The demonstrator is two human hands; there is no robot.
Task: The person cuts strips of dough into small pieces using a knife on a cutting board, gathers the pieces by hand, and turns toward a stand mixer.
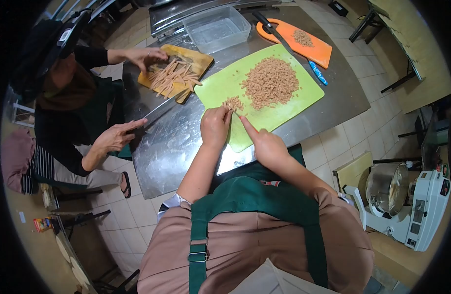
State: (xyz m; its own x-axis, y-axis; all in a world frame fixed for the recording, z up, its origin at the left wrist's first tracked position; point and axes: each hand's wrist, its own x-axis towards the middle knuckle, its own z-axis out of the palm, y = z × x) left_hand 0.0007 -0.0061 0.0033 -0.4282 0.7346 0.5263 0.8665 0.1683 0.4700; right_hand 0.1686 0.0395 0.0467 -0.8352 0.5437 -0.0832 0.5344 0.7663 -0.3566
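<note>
A lime-green cutting board lies on the metal table in front of me. My left hand is closed at its near-left part, fingertips curled on a small bunch of pinkish-brown food pieces. Just to the right, my right hand grips a knife, its index finger stretched toward the blade. Most of the knife is hidden by the hands. The blade is beside the bunch and my left fingertips. Farther back on the same board spreads a large heap of small diced pieces.
Left, a co-worker's hand holds a long knife near a wooden board with food strips. Behind stand a clear plastic container and an orange board with diced bits, a black-handled knife and a blue-handled tool.
</note>
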